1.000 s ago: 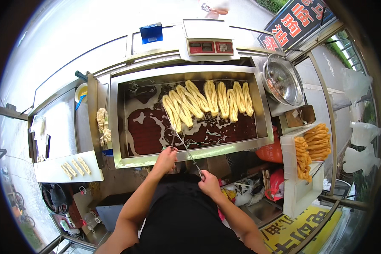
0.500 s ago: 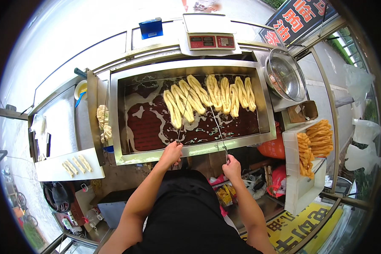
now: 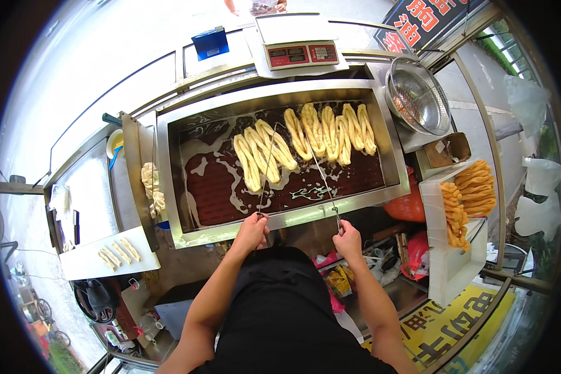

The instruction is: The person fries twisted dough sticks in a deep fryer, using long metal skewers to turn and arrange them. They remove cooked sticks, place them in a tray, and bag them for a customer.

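Observation:
My left hand (image 3: 251, 232) is closed around the handle end of a thin metal rod (image 3: 266, 171). The rod reaches up over a left-hand group of pale dough sticks (image 3: 260, 156) floating in dark oil. In my right hand (image 3: 347, 240) is a second thin metal rod (image 3: 321, 171), its far end among another group of pale dough sticks (image 3: 330, 134). An oil-covered gap lies between the two groups. Both hands are just outside the near rim of the rectangular steel fryer (image 3: 293, 219). Exactly where the rod tips touch the dough is hard to make out.
Golden fried dough sticks (image 3: 475, 190) fill part of a white bin (image 3: 458, 268) at right. A wire strainer basket (image 3: 417, 96) stands beside the fryer. Raw dough strips (image 3: 119, 252) lie on a white board (image 3: 81, 265) at left. A scale (image 3: 302, 55) stands behind the fryer.
A dough stick has come away to the right from the left-hand group, widening a gap between the groups. My right rod has shifted with it. The whole view has turned slightly.

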### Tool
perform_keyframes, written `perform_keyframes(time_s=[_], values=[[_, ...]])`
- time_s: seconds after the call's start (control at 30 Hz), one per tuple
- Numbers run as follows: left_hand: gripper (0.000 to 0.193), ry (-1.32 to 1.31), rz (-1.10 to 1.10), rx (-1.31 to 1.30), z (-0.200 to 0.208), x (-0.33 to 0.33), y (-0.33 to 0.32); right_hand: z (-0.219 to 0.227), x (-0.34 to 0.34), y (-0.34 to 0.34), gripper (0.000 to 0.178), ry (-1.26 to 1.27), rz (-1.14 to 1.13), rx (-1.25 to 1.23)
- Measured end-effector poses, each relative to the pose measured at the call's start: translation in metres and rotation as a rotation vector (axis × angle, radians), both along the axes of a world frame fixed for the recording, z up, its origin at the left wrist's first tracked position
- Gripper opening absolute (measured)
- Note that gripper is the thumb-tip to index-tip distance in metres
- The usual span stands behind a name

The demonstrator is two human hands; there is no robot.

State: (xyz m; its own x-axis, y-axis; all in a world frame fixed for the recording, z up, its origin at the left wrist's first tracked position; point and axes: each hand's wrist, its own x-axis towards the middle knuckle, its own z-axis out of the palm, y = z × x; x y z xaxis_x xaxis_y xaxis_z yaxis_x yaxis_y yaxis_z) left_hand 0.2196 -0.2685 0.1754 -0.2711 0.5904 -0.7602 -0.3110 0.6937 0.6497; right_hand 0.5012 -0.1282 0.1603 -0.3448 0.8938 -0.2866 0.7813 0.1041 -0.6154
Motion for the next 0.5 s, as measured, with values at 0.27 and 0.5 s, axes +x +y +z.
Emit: perform_keyframes(time_s=[0.27, 0.5], values=[[0.026, 0.081, -0.028, -0.143, 0.035, -0.014, -0.058, -0.006, 0.012, -0.015, 0.042, -0.002, 0.054, 0.004], [0.026, -0.159, 0.036, -0.113, 0.013, -0.021, -0.049, -0.006, 0.020, -0.013, 0.042, -0.032, 0.058, -0.006]])
